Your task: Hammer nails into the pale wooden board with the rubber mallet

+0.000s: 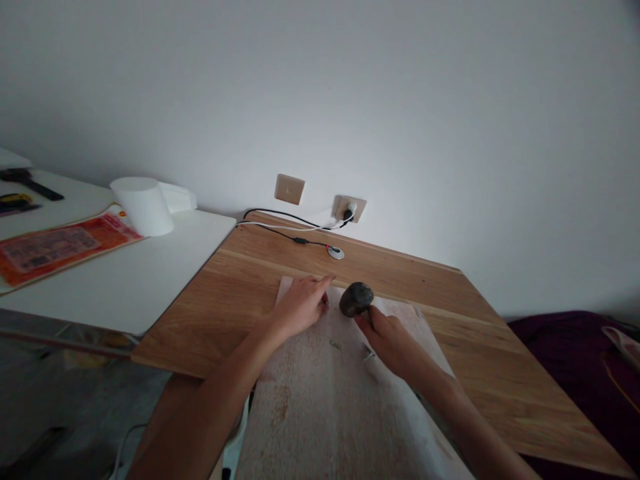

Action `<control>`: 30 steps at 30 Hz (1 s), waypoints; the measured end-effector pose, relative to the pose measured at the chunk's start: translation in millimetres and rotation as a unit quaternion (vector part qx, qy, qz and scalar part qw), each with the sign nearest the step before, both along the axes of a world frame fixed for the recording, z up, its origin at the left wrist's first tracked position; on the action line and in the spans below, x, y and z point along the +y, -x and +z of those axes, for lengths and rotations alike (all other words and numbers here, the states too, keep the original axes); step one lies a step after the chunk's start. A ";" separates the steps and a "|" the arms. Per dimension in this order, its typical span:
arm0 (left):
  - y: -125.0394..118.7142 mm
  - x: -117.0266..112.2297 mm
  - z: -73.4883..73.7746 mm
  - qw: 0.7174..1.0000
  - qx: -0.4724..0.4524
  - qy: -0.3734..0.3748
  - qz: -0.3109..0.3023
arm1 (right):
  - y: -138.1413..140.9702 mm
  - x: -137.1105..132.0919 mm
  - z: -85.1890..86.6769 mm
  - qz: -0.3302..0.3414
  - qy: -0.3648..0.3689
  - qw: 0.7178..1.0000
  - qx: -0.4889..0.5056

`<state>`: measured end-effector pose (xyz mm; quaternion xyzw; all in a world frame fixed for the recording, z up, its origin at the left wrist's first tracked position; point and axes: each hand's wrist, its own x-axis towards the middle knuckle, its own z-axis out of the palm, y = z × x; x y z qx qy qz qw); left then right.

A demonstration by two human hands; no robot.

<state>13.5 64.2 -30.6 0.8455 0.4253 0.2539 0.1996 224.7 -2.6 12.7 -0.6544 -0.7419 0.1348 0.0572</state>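
A pale worn board lies on a wooden table. My right hand is closed round the handle of a hammer whose dark head sits just above the board's far end. My left hand rests on the board's far left corner, index finger stretched out and the other fingers curled near the hammer head; what they pinch is too small to make out. Two small nails lie loose on the board between my hands.
Black and white cables run from a wall socket across the table's back edge. A white table on the left carries a white cylinder, an orange package and tools. Dark purple fabric lies at right.
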 end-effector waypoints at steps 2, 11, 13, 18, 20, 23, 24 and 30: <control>-1.1 0.1 0.7 1.000 0.002 -0.004 0.007 | -1.5 -0.8 -1.7 -0.004 0.003 1.000 -0.006; -1.8 -1.2 3.4 1.000 0.008 0.006 0.028 | 18.5 -1.3 27.6 -0.004 -0.041 0.999 -0.007; -2.6 -1.8 4.5 1.000 0.018 0.001 0.025 | 26.5 -2.7 39.9 -0.007 -0.046 0.999 -0.011; -2.6 -2.7 7.1 0.999 0.027 -0.006 0.015 | 36.4 -4.6 57.1 -0.005 -0.054 0.998 -0.004; -2.1 -2.4 7.0 1.000 0.028 -0.004 0.012 | 35.4 -3.8 57.1 -0.001 -0.059 0.998 0.004; -1.7 -1.0 5.7 1.000 0.026 0.001 0.007 | 31.8 -1.6 53.5 0.005 -0.069 0.997 0.015; -1.8 -0.5 5.2 1.000 0.024 -0.001 0.005 | 30.5 -0.8 52.2 0.008 -0.073 0.997 0.018; -2.5 0.5 5.3 1.000 0.018 -0.001 -0.004 | 24.5 2.3 49.9 0.021 -0.084 0.996 0.030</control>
